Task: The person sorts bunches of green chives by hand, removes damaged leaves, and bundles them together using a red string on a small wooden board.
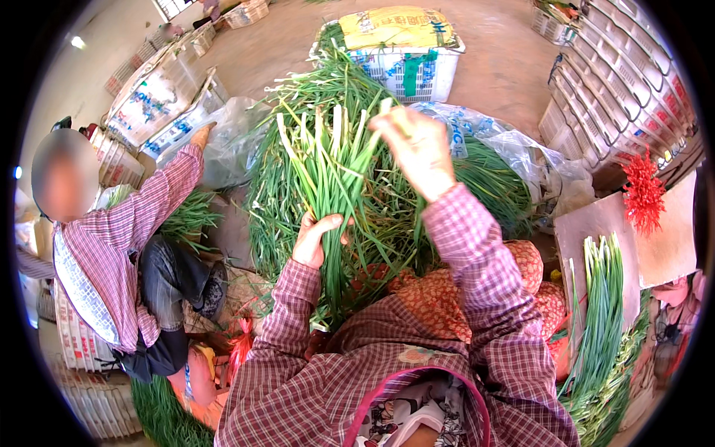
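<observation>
Nearest the wearer, red patterned cloth [428, 302] covers the legs. Above it, the left hand [318, 240] encloses a bunch of slender green stalks [328, 194], its fingers wrapped around the leaves; the grip sits well below the white ends, apparently so that these stand free. The right hand [417, 149] is raised beside those ends, its fingers bent together near one white tip; blur prevents telling whether they pinch it. At the right, a bundle [605, 287] lies on a flat board [585, 216], white ends pointing away, an arrangement that presumably keeps them even. Red strips [644, 194] occupy the board's far part, seemingly for easy reach. Beyond the hands, a tangled heap [275, 201] is bordered by clear plastic sheeting [514, 138], likely spread to contain it. Farther off, a yellow sack [395, 26] tops a white basket [439, 78], perhaps as a cover; crates [611, 97] stand stacked at the right, presumably to save space.
</observation>
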`<state>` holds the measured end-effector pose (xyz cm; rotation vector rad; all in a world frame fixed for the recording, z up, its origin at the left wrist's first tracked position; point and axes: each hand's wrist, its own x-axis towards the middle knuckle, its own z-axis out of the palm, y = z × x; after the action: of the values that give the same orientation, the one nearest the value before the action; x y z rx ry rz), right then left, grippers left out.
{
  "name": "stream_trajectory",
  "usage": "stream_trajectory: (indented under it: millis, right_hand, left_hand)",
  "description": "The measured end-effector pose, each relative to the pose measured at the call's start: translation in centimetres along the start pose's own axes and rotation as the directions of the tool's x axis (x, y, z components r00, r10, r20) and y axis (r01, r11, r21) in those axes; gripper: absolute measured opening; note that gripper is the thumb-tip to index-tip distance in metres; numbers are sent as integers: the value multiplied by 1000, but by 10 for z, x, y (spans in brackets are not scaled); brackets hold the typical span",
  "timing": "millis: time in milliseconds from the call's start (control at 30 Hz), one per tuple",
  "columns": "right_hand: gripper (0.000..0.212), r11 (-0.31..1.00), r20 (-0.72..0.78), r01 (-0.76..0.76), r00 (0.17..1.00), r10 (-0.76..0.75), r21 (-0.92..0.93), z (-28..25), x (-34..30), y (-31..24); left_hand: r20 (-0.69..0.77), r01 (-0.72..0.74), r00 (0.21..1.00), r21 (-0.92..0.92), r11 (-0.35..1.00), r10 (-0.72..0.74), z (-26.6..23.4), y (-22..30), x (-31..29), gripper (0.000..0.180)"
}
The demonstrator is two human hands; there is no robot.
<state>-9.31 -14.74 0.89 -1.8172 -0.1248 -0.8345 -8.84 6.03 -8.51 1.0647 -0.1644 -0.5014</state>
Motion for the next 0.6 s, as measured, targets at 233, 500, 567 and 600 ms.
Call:
stream_trajectory:
  millis: [233, 500, 567, 600]
  right_hand:
    - [23, 997, -512, -74, 857, 67, 6, -146, 35, -10]
    - [21, 978, -368, -127, 912, 180, 165, -132, 13, 10]
    - [22, 969, -133, -246, 961, 242, -7, -75, 3, 1]
    - [22, 974, 11, -186, 982, 189, -131, -53, 2, 5]
  left_hand:
    - [31, 28, 999, -152, 988, -24, -63, -2, 19, 27]
    - [122, 106, 990, -275, 956, -75, -67, -8, 19, 34]
    - [156, 120, 985, -285, 951, -78, -61, -5, 13, 38]
    - [204, 147, 975, -299, 943, -87, -56, -6, 14, 39]
